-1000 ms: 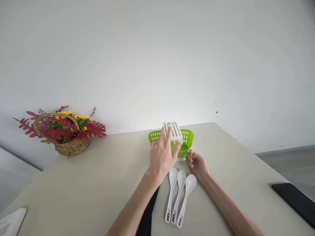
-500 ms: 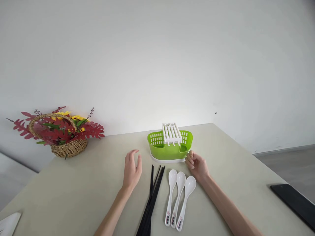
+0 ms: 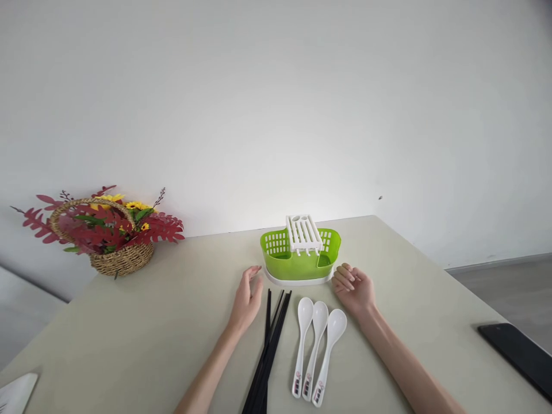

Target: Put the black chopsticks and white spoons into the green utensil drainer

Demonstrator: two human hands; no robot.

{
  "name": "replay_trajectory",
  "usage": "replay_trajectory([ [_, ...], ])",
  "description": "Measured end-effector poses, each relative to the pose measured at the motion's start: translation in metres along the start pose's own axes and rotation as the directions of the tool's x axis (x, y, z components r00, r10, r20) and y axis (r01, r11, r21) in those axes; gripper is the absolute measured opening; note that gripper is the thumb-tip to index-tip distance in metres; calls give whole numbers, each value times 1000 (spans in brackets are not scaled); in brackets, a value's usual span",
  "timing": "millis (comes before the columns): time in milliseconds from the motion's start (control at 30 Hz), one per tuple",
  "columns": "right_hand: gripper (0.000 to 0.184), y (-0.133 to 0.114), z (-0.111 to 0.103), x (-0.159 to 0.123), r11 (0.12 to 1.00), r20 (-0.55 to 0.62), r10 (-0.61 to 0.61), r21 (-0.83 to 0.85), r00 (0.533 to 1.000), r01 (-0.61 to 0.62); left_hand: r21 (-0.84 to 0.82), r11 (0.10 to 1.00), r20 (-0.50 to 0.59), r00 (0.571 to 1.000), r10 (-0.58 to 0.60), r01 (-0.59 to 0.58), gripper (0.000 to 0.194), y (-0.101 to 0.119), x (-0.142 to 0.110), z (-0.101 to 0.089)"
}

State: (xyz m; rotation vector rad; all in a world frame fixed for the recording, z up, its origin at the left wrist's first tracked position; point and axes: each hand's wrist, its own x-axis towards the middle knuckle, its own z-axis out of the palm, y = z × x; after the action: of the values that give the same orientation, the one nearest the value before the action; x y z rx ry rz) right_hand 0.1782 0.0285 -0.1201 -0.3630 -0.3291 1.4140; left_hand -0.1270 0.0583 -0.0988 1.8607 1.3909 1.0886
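A green cutlery basket (image 3: 297, 269) stands upright on a white base tray (image 3: 299, 282), with a white slotted rack (image 3: 305, 233) across its top. My left hand (image 3: 248, 296) is beside the basket's left end, open and holding nothing, thumb apart from the fingers. By the right end is my right hand (image 3: 356, 287), its fingers curled loosely toward the palm with nothing visible in them. Between my forearms lie a bundle of black chopsticks (image 3: 269, 351) and three white spoons (image 3: 321, 351), bowls pointing toward the basket.
A wicker basket (image 3: 123, 261) of red and yellow artificial flowers stands at the back left by the wall (image 3: 276, 115). A black phone (image 3: 517, 356) lies near the table's right edge. At the front left corner, part of a white object (image 3: 17, 394) shows.
My left hand has moved right, closer to the basket's left end. My right hand has shifted slightly right, its fingers still curled. The basket, chopsticks and spoons stay in place.
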Motion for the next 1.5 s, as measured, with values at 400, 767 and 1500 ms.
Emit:
replay_trajectory([
  [400, 36, -6, -7, 3, 996, -26, 56, 73, 998, -54, 2, 1000, 22, 999, -24, 24, 59, 4, 26, 20],
  [767, 26, -5, -6, 3, 995, -5, 85, 54, 996, -85, 24, 1000, 14, 1000, -15, 14, 58, -4, 24, 23],
  [1500, 23, -6, 4, -4, 995, 7, 38, 96, 999, -39, 390, 868, 309, 932, 191, -307, 41, 32, -65, -31],
])
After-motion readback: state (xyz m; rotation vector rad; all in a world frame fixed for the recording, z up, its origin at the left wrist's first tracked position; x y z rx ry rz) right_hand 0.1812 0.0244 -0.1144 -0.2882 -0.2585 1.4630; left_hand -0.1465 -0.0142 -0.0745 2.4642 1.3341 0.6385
